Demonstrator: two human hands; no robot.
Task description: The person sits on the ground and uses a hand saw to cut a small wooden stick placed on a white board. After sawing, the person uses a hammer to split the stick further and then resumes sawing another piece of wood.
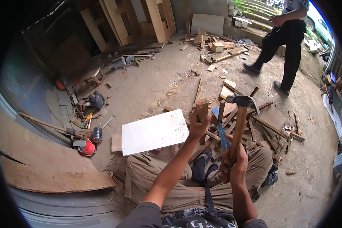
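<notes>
Grey-brown concrete makes up the floor (148, 89), the broadest element of the scene; positions are read as on a clock face about the centre of the view. At 11 o'clock, tall wooden frames (155, 21) stand at the back. At 8 o'clock lies a brown wooden sheet (34, 146), its edges bent by the lens. A second person (290, 41) in dark trousers stands at 2 o'clock, well apart from the work. The seated person's tan trousers (159, 188) occupy 6 o'clock, the legs folded. A heap of wooden scraps (268, 123) spreads over the floor between 3 and 4 o'clock. The white board (155, 133) lies flat at 7 o'clock, near the centre. The hammer (238, 131) is raised at 3 o'clock, in front of the heap, head uppermost and claw curving toward 4 o'clock; the right hand (235, 165) is closed around its wooden handle. The piece of wood (202, 107), just off the centre toward 3 o'clock, is gripped by the left hand (198, 126) and stands apart from the hammer head. A dark can (97, 135) sits between 8 and 9 o'clock.
</notes>
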